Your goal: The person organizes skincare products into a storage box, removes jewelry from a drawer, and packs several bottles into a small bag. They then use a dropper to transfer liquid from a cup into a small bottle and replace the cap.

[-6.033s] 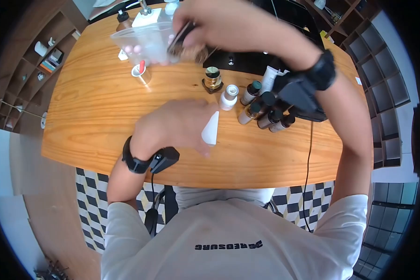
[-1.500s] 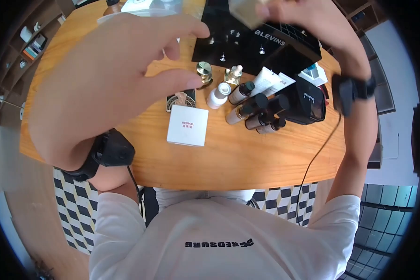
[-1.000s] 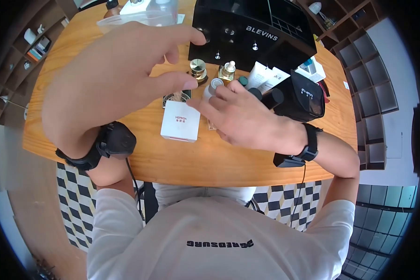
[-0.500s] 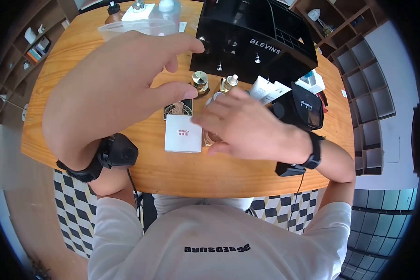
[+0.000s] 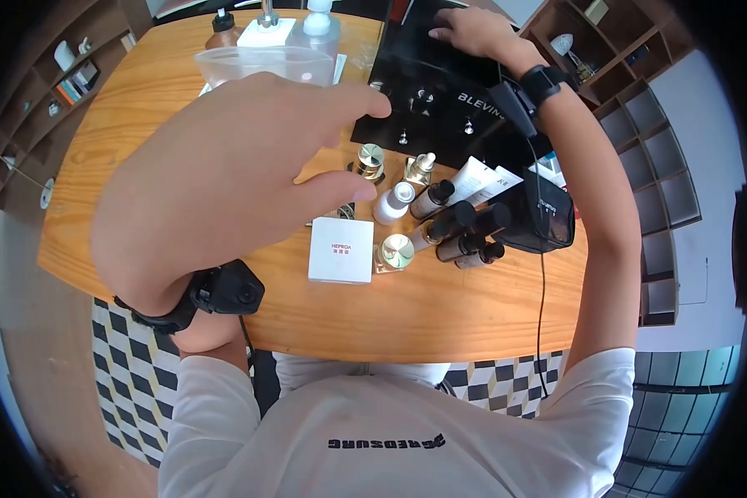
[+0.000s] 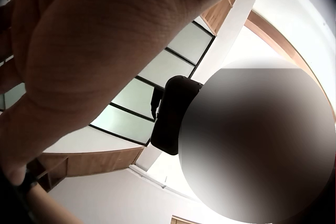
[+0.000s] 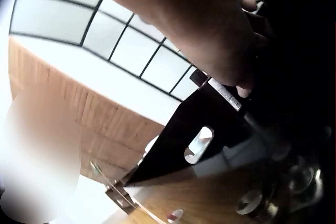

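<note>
— Wooden tabletop (image 5: 440, 324), curved near edge, everything bunched up. Why so tight?

— Probably for easy reach. White square cardboard box (image 5: 340, 251) sits just left of a squat gold-capped container (image 5: 395, 251), with black-capped bottles (image 5: 463, 246) to the right and a glossy black organizer (image 5: 440, 120) on the far side.

— And the hands?

— Right hand (image 5: 477, 31) is at the organizer's top, fingers loosely spread, nothing visible between them. Left hand (image 5: 241, 158) hovers, thumb and fingers apart, not gripping anything afaict, maybe just parked.

— Elbow room?

— Plain wood shows from the box to the near edge. Bottles-to-organizer looks snug though.
</note>
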`<state>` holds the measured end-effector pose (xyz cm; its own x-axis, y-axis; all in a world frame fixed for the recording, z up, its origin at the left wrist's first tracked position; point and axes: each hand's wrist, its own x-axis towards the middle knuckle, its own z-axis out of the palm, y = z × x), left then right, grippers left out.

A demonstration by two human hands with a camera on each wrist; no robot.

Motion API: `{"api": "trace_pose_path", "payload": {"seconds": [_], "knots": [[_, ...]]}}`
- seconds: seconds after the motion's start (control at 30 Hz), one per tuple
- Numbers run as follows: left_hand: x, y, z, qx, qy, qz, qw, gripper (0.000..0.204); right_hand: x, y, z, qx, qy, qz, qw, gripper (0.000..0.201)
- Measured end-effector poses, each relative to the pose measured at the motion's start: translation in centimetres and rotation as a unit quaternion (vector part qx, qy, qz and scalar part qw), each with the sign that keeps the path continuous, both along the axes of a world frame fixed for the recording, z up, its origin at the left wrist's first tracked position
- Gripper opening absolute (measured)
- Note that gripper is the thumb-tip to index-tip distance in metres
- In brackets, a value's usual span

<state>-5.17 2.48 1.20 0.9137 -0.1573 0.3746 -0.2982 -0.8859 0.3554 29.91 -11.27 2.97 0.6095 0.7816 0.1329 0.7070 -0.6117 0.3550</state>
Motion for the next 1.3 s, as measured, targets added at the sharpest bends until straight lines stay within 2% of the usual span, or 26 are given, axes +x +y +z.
{"api": "trace_pose_path", "payload": {"seconds": [0.03, 0.07, 0.17, 0.3, 0.37, 0.43, 0.5, 0.57, 0.63, 0.7, 0.73, 0.8, 1.0, 1.03, 1.17, 1.23, 1.27, 1.3], "knots": [[0.1, 0.0, -0.1, 0.003, -0.011, -0.009, 1.0, 0.052, 0.3, 0.0, -0.4, -0.005, 0.003, -0.01, 1.0, 0.039], [0.2, -0.1, -0.2, 0.005, -0.022, -0.02, 1.0, 0.052, 0.7, -0.2, -0.6, 0.015, -0.001, 0.025, 1.0, 0.039], [0.3, -0.4, -0.5, 0.002, -0.015, -0.016, 1.0, 0.052, 1.6, -1.8, -0.5, 0.081, 0.035, 0.165, 0.982, 0.022], [0.4, -0.7, -0.4, 0.004, -0.006, -0.041, 0.999, 0.053, -0.5, -4.3, 0.6, 0.145, 0.071, 0.184, 0.97, 0.018], [0.5, -0.9, -0.1, 0.011, 0.033, -0.033, 0.999, 0.055, -2.8, -6.7, 1.6, 0.3, 0.158, 0.253, 0.906, 0.02], [0.4, -1.2, 0.1, 0.021, 0.044, -0.033, 0.998, 0.055, -6.5, -10.3, 3.6, 0.272, 0.253, 0.237, 0.898, 0.023], [0.7, -1.4, 0.1, 0.029, 0.054, -0.031, 0.998, 0.056, -10.6, -14.5, 5.0, 0.229, 0.363, 0.184, 0.884, 0.026], [1.3, -1.6, 0.0, 0.019, 0.081, -0.027, 0.996, 0.056, -10.3, -19.8, 2.2, 0.205, 0.363, 0.191, 0.889, 0.026], [1.7, -2.0, -0.1, 0.02, 0.092, -0.024, 0.995, 0.055, -13.6, -22.5, 1.3, 0.107, 0.336, 0.102, 0.93, 0.035], [2.1, -2.6, -0.1, 0.024, 0.103, -0.02, 0.994, 0.054, -15.6, -23.6, -1.3, 0.089, 0.378, 0.015, 0.921, 0.031], [2.3, -2.9, -0.1, 0.029, 0.109, -0.015, 0.993, 0.054, -15.5, -24.1, -3.1, 0.093, 0.379, 0.014, 0.921, 0.031], [2.5, -3.2, 0.0, 0.039, 0.118, -0.014, 0.992, 0.053, -15.4, -24.9, -6.8, 0.083, 0.289, 0.143, 0.943, 0.03], [2.4, -3.6, -0.4, 0.053, 0.119, -0.004, 0.991, 0.051, -16.4, -25.0, -12.2, 0.125, 0.33, 0.041, 0.935, 0.029], [2.4, -3.6, -0.3, 0.052, 0.119, -0.007, 0.992, 0.051, -16.6, -25.0, -12.4, 0.138, 0.341, 0.019, 0.93, 0.028], [2.6, -3.4, -0.1, 0.021, 0.145, 0.013, 0.989, 0.053, -17.3, -24.8, -10.1, 0.161, 0.361, 0.038, 0.918, 0.03], [2.4, -3.2, -0.1, 0.021, 0.122, 0.022, 0.992, 0.053, -17.0, -24.3, -6.8, 0.148, 0.282, 0.027, 0.948, 0.03], [2.4, -3.0, -0.2, 0.026, 0.109, 0.019, 0.993, 0.054, -16.5, -23.6, -5.5, 0.17, 0.22, 0.076, 0.957, 0.026], [2.4, -2.9, -0.2, 0.026, 0.105, 0.029, 0.994, 0.054, -16.1, -22.5, -3.8, 0.173, 0.18, 0.073, 0.966, 0.018]]}}
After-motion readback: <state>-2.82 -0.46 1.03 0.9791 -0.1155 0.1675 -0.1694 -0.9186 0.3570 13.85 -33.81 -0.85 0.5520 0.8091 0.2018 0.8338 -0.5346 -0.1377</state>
